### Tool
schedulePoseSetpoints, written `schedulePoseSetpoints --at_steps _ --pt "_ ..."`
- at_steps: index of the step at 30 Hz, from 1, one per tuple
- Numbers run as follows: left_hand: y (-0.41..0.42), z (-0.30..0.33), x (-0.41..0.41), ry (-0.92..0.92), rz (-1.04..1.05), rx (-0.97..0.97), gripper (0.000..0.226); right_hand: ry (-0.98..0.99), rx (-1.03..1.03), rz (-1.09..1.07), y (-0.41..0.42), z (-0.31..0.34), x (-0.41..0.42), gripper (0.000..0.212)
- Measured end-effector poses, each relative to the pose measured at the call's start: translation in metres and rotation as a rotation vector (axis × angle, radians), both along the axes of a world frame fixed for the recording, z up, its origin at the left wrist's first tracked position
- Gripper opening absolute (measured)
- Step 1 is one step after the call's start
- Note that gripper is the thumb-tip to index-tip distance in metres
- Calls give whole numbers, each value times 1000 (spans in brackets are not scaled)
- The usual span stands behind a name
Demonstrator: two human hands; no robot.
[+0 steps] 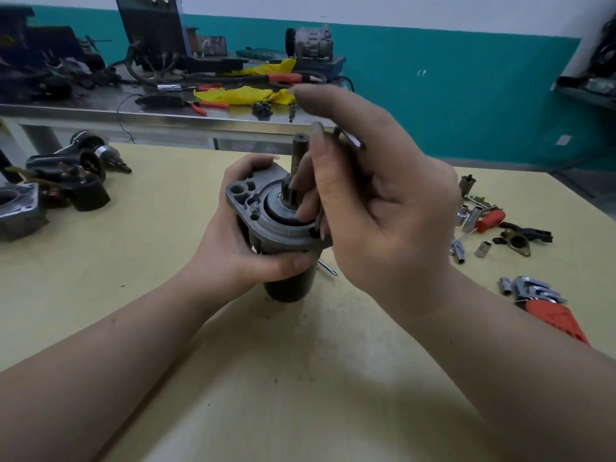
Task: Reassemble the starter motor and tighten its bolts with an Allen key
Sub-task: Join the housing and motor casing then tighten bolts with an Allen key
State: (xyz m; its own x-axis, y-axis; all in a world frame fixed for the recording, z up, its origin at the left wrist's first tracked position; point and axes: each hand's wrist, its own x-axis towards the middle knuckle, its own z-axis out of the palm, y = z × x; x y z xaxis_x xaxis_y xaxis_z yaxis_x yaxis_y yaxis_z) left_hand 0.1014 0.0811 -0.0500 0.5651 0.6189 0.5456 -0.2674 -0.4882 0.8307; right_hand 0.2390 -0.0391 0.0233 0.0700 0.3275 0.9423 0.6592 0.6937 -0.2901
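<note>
Two bare hands meet over the yellow table (pixel 100 295) in the head view, and the starter motor (pixel 276 228) stands upright between them at the middle of the scene, its dark round body down on the table and its grey flange up. Left hand (pixel 243 241) has its grip clamped round the motor, fingers wrapped over the far side of the flange and the thumb curled across the near edge. Up out of the flange pokes the shaft (pixel 298 151), with a small toothed gear at its foot. Right hand (pixel 376 208) comes in from the right, fingers bent and closed on a thin metal Allen key (pixel 346 136); the short end shows near the top of the hand and the long leg runs down behind the fingers to the right edge of the flange. The key is blurred, so just where its tip sits I cannot tell. Just right of the motor's base, a slim pointed tool (pixel 328 267) lies on the table. Off to the right sit loose sockets (pixel 483 249), a red-handled screwdriver (pixel 490 221) and, nearer, a red holder of Allen keys (pixel 546 305). On the left, dark motor parts (pixel 73 175) are heaped together. Beyond, a steel bench (pixel 100 108) carries a yellow cloth (pixel 240 95), orange pliers (pixel 206 106) and cables.
</note>
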Motion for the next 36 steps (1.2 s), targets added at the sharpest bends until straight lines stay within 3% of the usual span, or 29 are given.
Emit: schedulePoseSetpoints --at_steps 7,9,14,16,20,24,29,33,36 --pt "-6 0 3 10 48 19 111 -9 68 -170 1 -6 -6 27" --pt "-5 -2 2 14 53 14 113 -28 -18 -81 -1 -3 0 28" --pt "0 -1 1 29 25 -52 114 -12 -480 370 -10 31 30 30" --pt "1 -1 2 31 25 -57 113 14 -519 410 -9 40 33 23" --pt "-1 0 3 19 39 -58 111 2 -438 329 -4 38 26 18" --pt "-5 0 6 -14 42 -40 111 62 -327 88 -1 32 16 29" --pt "-8 0 9 -23 62 10 108 2 -108 -227 -2 20 -2 29" --pt "-6 0 6 -12 48 52 104 38 -142 -137 -5 15 -7 19" --pt "5 -3 -1 -11 -54 -31 105 272 -162 39 -7 16 -1 17"
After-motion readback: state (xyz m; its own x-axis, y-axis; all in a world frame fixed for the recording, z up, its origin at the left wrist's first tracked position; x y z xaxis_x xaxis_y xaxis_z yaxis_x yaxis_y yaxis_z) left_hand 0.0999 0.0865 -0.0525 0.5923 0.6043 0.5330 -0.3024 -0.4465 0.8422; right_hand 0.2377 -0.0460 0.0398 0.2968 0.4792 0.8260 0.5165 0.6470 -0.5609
